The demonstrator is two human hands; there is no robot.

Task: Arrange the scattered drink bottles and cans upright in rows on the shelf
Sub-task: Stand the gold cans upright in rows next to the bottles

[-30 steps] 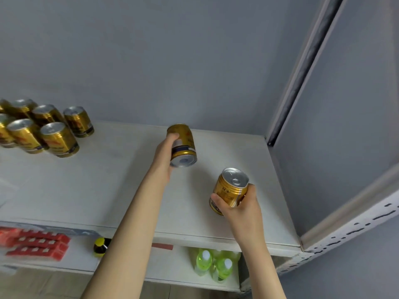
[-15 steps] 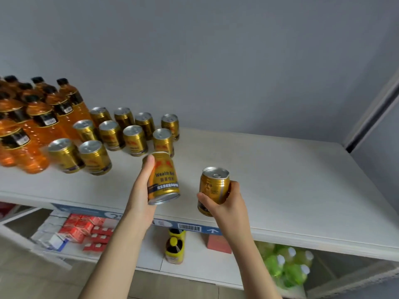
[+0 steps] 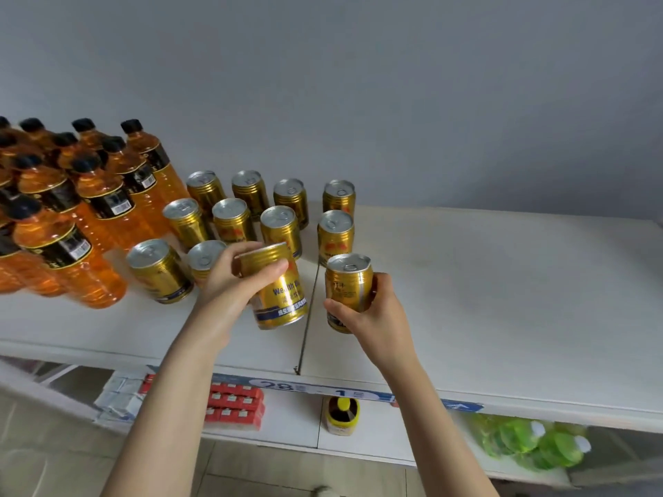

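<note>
My left fingers [image 3: 265, 276] grip the ribbed top of 1 gold can [image 3: 283, 299], held tilted just in front of the standing cans [image 3: 335, 234]. My right fingers [image 3: 335, 306] clasp the lower wall of a 2nd can [image 3: 346, 285], upright beside it over the shelf [image 3: 502, 299]. I judge both cans full: rigid, smooth, a little slick and weighty, so a mid-body hold would suit better than the rim when I set them in the front row, right of the orange bottles [image 3: 104, 202].
</note>
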